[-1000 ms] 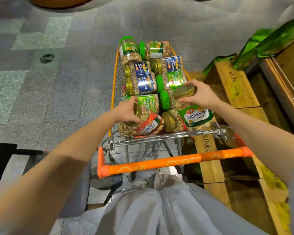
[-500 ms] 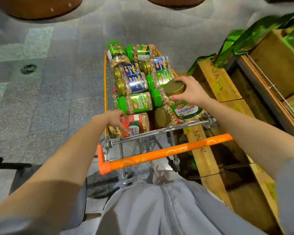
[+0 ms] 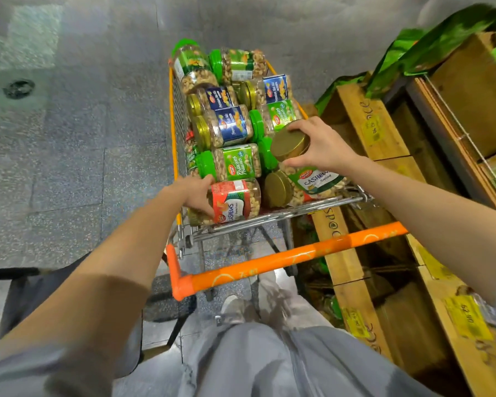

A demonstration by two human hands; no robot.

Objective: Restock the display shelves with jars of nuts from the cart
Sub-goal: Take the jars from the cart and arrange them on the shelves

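A wire cart [image 3: 272, 216] with an orange handle [image 3: 269, 265] holds several jars of nuts lying on their sides. My right hand [image 3: 324, 146] grips the gold lid of a cashew jar with a green-and-white label [image 3: 317, 179], tilted up at the cart's near right corner. My left hand [image 3: 196, 194] grips the lid end of a red-labelled cashew jar [image 3: 236, 200] lying at the near left. Behind them lie a green-lidded pistachio jar [image 3: 232, 164] and blue-labelled jars [image 3: 226, 126].
Wooden display shelves [image 3: 375, 130] with yellow price tags stand right of the cart, touching its side. Green packets [image 3: 430, 50] lie on the upper shelf. Grey tiled floor spreads left of the cart. A dark chair [image 3: 17, 285] stands at my lower left.
The view has shifted so the cart sits slightly more central. My right hand has tilted the green-labelled cashew jar up by its lid. My left hand has slid onto the end of the red-labelled jar.
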